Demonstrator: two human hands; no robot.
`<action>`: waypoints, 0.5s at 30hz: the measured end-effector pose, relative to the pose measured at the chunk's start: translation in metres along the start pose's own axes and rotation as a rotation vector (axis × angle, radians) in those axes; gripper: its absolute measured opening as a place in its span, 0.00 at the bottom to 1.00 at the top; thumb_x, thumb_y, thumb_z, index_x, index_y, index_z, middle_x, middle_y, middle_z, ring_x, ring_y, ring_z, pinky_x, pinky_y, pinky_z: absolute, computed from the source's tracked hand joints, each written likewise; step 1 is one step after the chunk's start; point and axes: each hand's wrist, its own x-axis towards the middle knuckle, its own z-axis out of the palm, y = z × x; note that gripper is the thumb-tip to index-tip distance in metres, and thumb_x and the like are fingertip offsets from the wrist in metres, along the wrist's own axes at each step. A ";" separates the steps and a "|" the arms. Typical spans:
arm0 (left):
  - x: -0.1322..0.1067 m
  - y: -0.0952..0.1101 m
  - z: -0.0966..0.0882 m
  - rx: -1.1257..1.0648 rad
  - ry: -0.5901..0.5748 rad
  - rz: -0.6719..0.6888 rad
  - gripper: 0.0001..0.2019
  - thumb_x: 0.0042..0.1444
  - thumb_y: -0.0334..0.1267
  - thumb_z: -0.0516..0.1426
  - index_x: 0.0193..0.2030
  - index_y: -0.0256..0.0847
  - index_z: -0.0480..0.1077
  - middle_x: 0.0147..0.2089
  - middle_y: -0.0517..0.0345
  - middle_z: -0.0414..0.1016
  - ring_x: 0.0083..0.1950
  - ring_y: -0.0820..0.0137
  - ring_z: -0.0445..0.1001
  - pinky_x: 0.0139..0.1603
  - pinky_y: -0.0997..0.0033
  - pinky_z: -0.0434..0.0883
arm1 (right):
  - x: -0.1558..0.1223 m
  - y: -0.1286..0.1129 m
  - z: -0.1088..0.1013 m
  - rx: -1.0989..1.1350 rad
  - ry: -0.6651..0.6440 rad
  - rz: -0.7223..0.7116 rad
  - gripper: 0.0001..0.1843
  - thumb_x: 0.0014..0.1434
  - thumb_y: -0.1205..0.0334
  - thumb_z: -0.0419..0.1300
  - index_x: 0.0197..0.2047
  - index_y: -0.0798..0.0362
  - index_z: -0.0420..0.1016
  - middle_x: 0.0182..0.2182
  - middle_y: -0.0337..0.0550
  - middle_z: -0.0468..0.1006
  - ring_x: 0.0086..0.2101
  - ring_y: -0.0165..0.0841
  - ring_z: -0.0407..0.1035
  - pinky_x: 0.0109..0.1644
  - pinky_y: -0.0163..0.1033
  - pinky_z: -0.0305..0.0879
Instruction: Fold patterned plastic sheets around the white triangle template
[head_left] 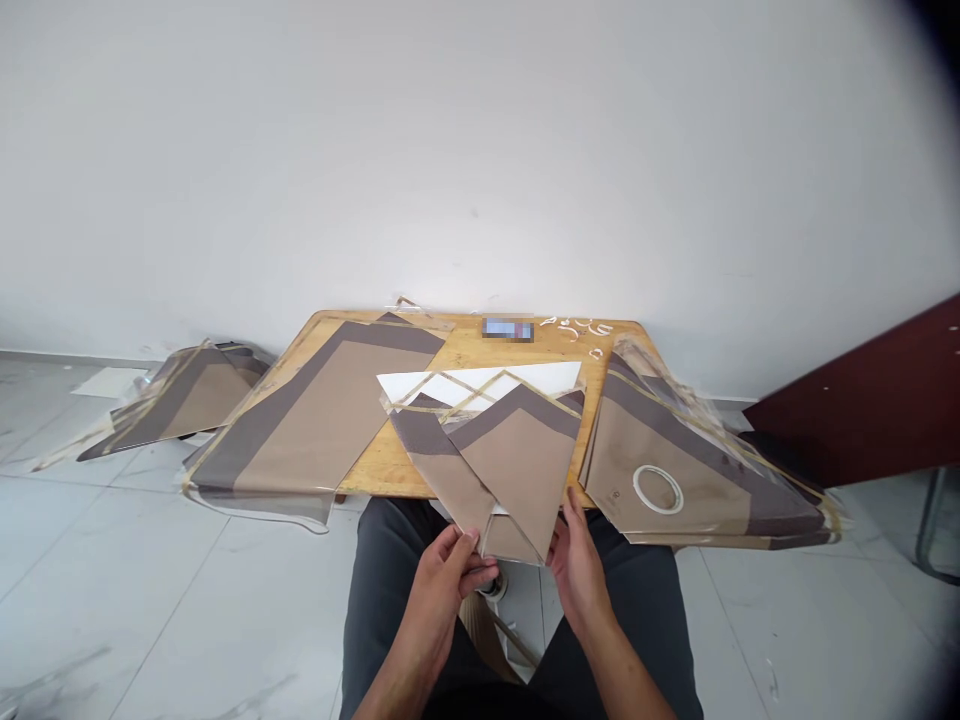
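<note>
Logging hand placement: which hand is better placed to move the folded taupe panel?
Probably the left hand: it grips the folded taupe panel low down, while the right hand only touches its edge.

Bright, even light casts only soft shadows, with faint glare on the plastic-covered panel (675, 500) (the top-right corner falls dark).

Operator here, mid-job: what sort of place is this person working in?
Probably a plain room used as a makeshift folding or packing spot, not a shop floor: a small wooden table against a bare white wall, a glossy tiled floor, and film-covered brown curtain panels spread around.
</note>
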 end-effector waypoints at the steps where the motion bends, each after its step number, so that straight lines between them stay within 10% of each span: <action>1: -0.001 0.001 0.000 -0.021 0.003 -0.011 0.26 0.46 0.58 0.76 0.42 0.41 0.82 0.39 0.51 0.81 0.39 0.65 0.82 0.46 0.68 0.82 | 0.000 0.004 -0.005 -0.054 0.040 -0.069 0.47 0.66 0.39 0.57 0.82 0.40 0.46 0.63 0.53 0.78 0.55 0.47 0.79 0.50 0.52 0.80; 5: -0.011 0.014 0.005 -0.060 -0.008 -0.025 0.23 0.47 0.57 0.77 0.40 0.42 0.80 0.37 0.52 0.81 0.40 0.64 0.83 0.47 0.67 0.82 | 0.001 0.003 -0.016 -0.464 0.157 -0.564 0.34 0.66 0.48 0.63 0.74 0.39 0.68 0.76 0.49 0.58 0.71 0.49 0.60 0.72 0.59 0.63; 10: -0.036 0.041 0.000 0.071 -0.145 0.076 0.24 0.60 0.63 0.67 0.41 0.40 0.77 0.37 0.50 0.80 0.38 0.63 0.81 0.42 0.65 0.81 | 0.003 -0.037 -0.015 -0.660 -0.018 -0.925 0.10 0.71 0.60 0.60 0.48 0.43 0.83 0.68 0.48 0.69 0.69 0.47 0.62 0.72 0.63 0.61; 13: -0.046 0.055 -0.025 0.345 -0.260 0.510 0.28 0.69 0.67 0.54 0.50 0.41 0.77 0.37 0.51 0.78 0.37 0.62 0.78 0.42 0.60 0.79 | 0.003 -0.065 -0.016 -0.623 -0.127 -1.045 0.09 0.70 0.65 0.61 0.48 0.43 0.81 0.58 0.45 0.79 0.65 0.45 0.67 0.74 0.65 0.58; 15: -0.045 0.065 -0.044 0.633 -0.156 0.919 0.24 0.64 0.59 0.65 0.57 0.45 0.76 0.46 0.49 0.79 0.47 0.59 0.78 0.52 0.57 0.78 | 0.001 -0.082 -0.016 -0.598 -0.204 -1.094 0.10 0.70 0.66 0.63 0.50 0.42 0.80 0.51 0.41 0.83 0.60 0.43 0.73 0.76 0.67 0.55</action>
